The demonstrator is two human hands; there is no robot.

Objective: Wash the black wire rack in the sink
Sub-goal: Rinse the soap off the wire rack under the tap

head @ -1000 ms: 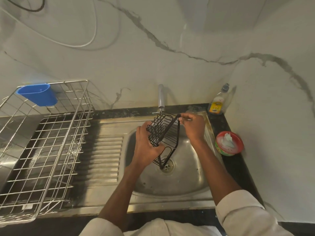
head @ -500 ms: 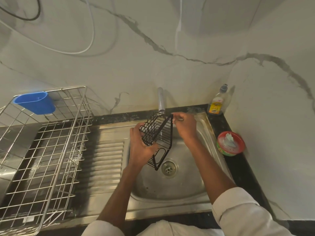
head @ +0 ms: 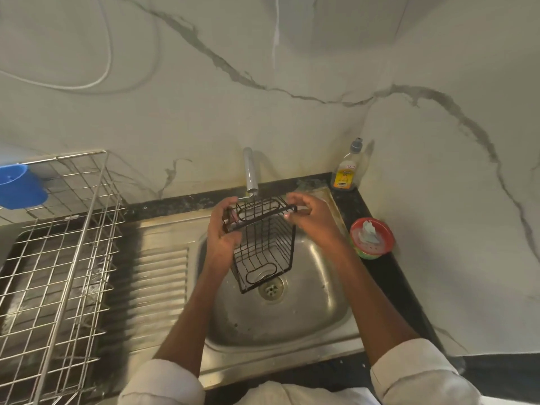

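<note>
A black wire rack (head: 264, 244) hangs tilted over the steel sink (head: 306, 311), its top edge just under the tap spout (head: 250, 173) and its lower end above the drain (head: 271, 289). My left hand (head: 223, 232) grips the rack's left side, fingers curled round the wires. My right hand (head: 311, 217) pinches the rack's upper right corner. No running water is visible.
A steel dish-drying basket (head: 58, 273) with a blue cup (head: 20, 187) fills the left counter beside the ribbed drainboard (head: 157, 287). A dish-soap bottle (head: 347, 168) stands at the back right corner. A red tub with a scrubber (head: 371, 236) sits right of the sink.
Both hands have turned the rack so its open side now faces up and toward me, and raised its top edge closer to the tap.
</note>
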